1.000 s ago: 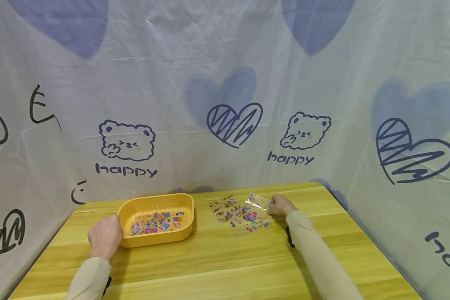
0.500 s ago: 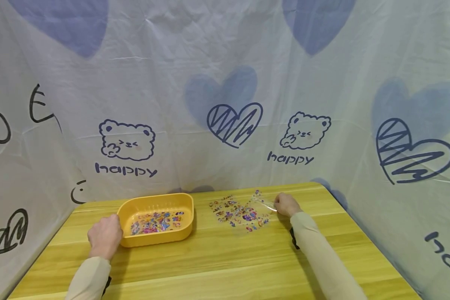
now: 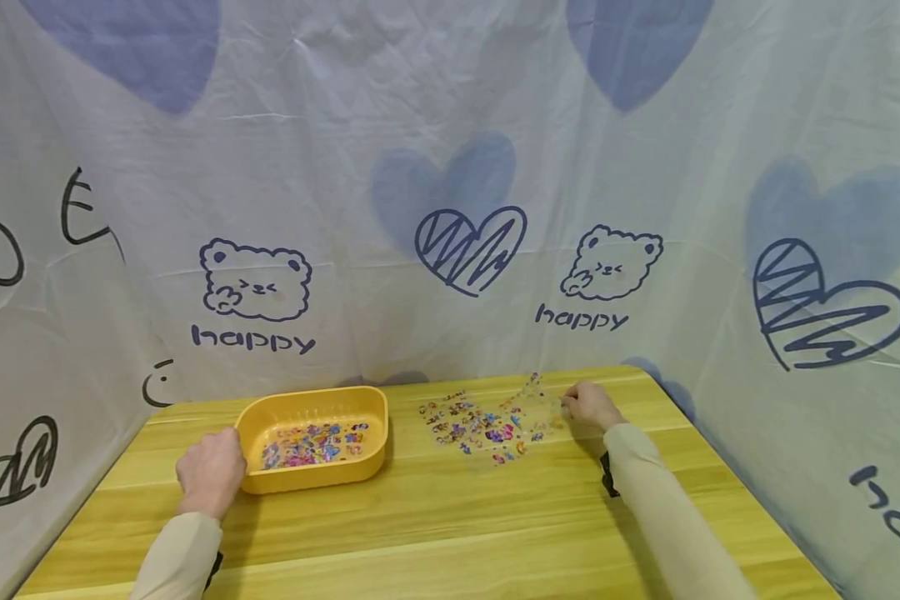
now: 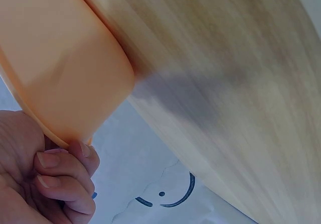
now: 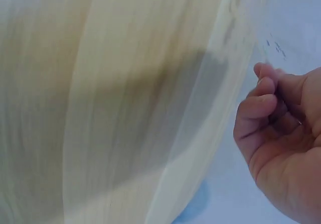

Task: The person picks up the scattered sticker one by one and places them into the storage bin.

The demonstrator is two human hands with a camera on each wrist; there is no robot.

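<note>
My left hand (image 3: pixel 212 473) grips the rim at the left end of a yellow plastic basin (image 3: pixel 315 477). In the left wrist view, the curled fingers (image 4: pixel 65 176) and the thumb hold that rim. Small colourful stickers (image 3: pixel 311 446) on clear film lie in the basin. Right of it, more clear sticker sheets (image 3: pixel 457 421) lie spread on the table. My right hand (image 3: pixel 591 406) pinches the right edge of a thin clear sticker sheet (image 3: pixel 531 390), whose far corner stands up. In the right wrist view, the film by the fingertips (image 5: pixel 265 72) is barely visible.
A yellow wood-grain table (image 3: pixel 435 533) bears everything. Its back edge meets a white curtain (image 3: pixel 390 325) printed with hearts and bears, which also runs along both sides.
My right hand has moved right, drawing the clear sticker sheet right and partly off the others. My left hand and the basin have stayed in place.
</note>
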